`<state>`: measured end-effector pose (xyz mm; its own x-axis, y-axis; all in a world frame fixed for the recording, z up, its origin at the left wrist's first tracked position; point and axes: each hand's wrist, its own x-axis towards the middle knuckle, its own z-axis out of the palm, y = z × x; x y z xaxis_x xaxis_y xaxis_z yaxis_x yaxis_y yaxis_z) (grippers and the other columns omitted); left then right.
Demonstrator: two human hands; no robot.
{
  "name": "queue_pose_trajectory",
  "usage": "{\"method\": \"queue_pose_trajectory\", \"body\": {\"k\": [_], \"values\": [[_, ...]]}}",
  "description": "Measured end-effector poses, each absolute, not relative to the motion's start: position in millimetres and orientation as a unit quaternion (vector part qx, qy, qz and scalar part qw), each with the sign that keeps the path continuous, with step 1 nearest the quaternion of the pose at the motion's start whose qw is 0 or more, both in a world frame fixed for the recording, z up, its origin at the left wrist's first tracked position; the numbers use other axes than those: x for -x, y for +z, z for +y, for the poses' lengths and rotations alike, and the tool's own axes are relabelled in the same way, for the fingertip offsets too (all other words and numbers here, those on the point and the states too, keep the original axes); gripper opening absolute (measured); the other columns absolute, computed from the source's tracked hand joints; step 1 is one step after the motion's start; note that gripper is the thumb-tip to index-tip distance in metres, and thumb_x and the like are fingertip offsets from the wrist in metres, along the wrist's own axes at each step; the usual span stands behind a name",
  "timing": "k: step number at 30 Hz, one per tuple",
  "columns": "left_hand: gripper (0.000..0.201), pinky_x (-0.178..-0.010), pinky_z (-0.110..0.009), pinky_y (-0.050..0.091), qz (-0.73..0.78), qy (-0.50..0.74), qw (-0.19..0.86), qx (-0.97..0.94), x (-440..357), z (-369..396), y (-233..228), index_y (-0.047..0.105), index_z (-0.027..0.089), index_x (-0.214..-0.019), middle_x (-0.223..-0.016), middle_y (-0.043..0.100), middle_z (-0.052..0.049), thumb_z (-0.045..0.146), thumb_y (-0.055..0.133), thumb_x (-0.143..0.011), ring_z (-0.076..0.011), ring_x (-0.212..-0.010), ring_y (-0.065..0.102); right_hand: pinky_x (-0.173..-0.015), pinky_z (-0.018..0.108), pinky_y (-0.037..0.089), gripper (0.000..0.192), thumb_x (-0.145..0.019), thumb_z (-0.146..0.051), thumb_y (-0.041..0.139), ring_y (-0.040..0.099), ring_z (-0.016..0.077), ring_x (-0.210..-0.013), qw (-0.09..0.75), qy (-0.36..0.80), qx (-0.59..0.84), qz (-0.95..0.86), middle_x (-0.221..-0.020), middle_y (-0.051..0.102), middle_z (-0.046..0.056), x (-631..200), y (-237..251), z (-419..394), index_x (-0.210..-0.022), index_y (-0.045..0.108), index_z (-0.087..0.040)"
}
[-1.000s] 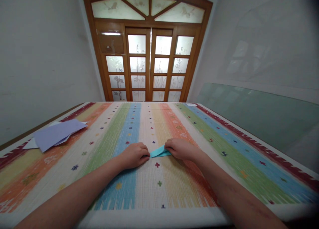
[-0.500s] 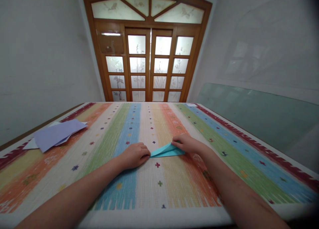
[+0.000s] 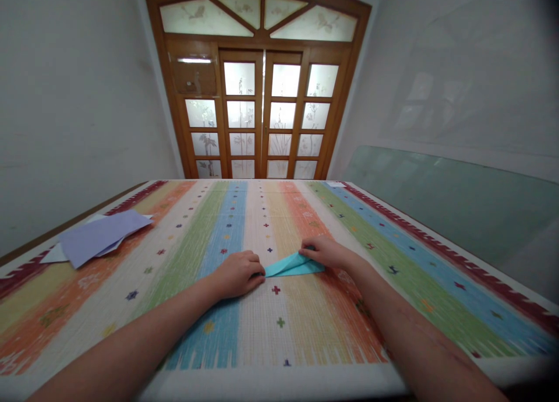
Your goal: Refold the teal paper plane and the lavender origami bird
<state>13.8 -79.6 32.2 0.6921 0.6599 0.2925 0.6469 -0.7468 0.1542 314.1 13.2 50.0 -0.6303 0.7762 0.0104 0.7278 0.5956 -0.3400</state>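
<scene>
A folded piece of turquoise paper [image 3: 293,265] lies on the striped tablecloth [image 3: 262,332] between my hands. It narrows to a point at its left end and is wider on the right, with a layer slightly raised. My left hand [image 3: 239,274] pinches the pointed left tip, its fingers closed and resting on the cloth. My right hand [image 3: 324,253] grips the upper right part of the paper between thumb and fingers. The right hand's other fingers are partly hidden behind the paper.
Several loose sheets of lilac and white paper [image 3: 105,233] lie at the table's left side. A small white piece [image 3: 335,184] sits at the far right edge. Beyond the table stand wooden glass-paned doors [image 3: 262,110]. A greenish panel [image 3: 454,204] runs along the right.
Both hands keep their hold on the turquoise paper. My left hand has shifted very slightly to the right, and the paper's raised layer looks slightly different.
</scene>
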Motion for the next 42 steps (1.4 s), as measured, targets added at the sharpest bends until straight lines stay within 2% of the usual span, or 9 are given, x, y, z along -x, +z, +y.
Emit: {"method": "queue_pose_trajectory", "body": {"k": [6, 14, 25, 30, 33, 36, 42], "values": [[0.023, -0.074, -0.03, 0.044, 0.369, 0.171, 0.017, -0.913, -18, -77, 30, 0.071, 0.019, -0.091, -0.085, 0.067, -0.006, 0.029, 0.051, -0.095, -0.019, -0.084, 0.06, -0.059, 0.025, 0.036, 0.031, -0.091, -0.041, 0.051, 0.058, 0.0166, -0.07, 0.09, 0.159, 0.44, -0.879, -0.083, 0.07, 0.006, -317, 39, 24, -0.084, 0.068, -0.017], [0.019, -0.076, -0.031, 0.044, 0.371, 0.194, 0.028, -0.908, -18, -77, 27, 0.071, 0.02, -0.091, -0.085, 0.067, -0.006, 0.034, 0.057, -0.091, -0.0198, -0.086, 0.061, -0.06, 0.025, 0.036, 0.031, -0.093, -0.041, 0.049, 0.059, 0.0166, -0.07, 0.09, 0.138, 0.46, -0.873, -0.083, 0.07, 0.005, -317, 31, 30, -0.084, 0.067, -0.017], [0.02, -0.076, -0.031, 0.045, 0.394, 0.196, 0.029, -0.898, -18, -74, 23, 0.07, 0.018, -0.089, -0.084, 0.068, -0.006, 0.029, 0.053, -0.092, -0.0197, -0.085, 0.06, -0.063, 0.027, 0.037, 0.033, -0.094, -0.04, 0.048, 0.061, 0.0184, -0.075, 0.089, 0.081, 0.479, -0.869, -0.088, 0.071, 0.008, -310, 28, 28, -0.087, 0.069, -0.017], [0.018, -0.074, -0.03, 0.045, 0.412, 0.204, 0.065, -0.886, -17, -71, 20, 0.07, 0.018, -0.087, -0.083, 0.068, -0.005, 0.027, 0.054, -0.091, -0.0189, -0.082, 0.061, -0.063, 0.028, 0.035, 0.03, -0.093, -0.04, 0.051, 0.061, 0.0193, -0.077, 0.08, 0.044, 0.488, -0.868, -0.09, 0.071, 0.01, -307, 29, 25, -0.086, 0.07, -0.017], [0.019, -0.078, -0.03, 0.046, 0.428, 0.226, 0.098, -0.869, -16, -69, 18, 0.069, 0.019, -0.101, -0.094, 0.071, -0.005, 0.024, 0.053, -0.092, -0.0191, -0.086, 0.062, -0.064, 0.028, 0.034, 0.028, -0.092, -0.039, 0.053, 0.061, 0.0203, -0.08, 0.076, 0.027, 0.493, -0.866, -0.092, 0.071, 0.01, -306, 31, 23, -0.088, 0.07, -0.017], [0.032, -0.085, -0.031, 0.046, 0.416, 0.239, 0.117, -0.869, -14, -68, 17, 0.063, 0.023, -0.123, -0.109, 0.07, -0.007, 0.022, 0.049, -0.094, -0.0192, -0.095, 0.062, -0.065, 0.027, 0.034, 0.025, -0.092, -0.037, 0.054, 0.061, 0.0202, -0.082, 0.074, 0.018, 0.495, -0.865, -0.092, 0.071, 0.01, -305, 31, 21, -0.088, 0.07, -0.017], [0.032, -0.077, -0.029, 0.045, 0.389, 0.199, 0.09, -0.895, -13, -67, 18, 0.066, 0.026, -0.122, -0.09, 0.069, -0.006, 0.023, 0.047, -0.096, -0.0186, -0.083, 0.061, -0.068, 0.028, 0.035, 0.024, -0.092, -0.037, 0.053, 0.061, 0.021, -0.085, 0.077, 0.004, 0.497, -0.865, -0.094, 0.07, 0.009, -305, 32, 18, -0.09, 0.069, -0.018]]}}
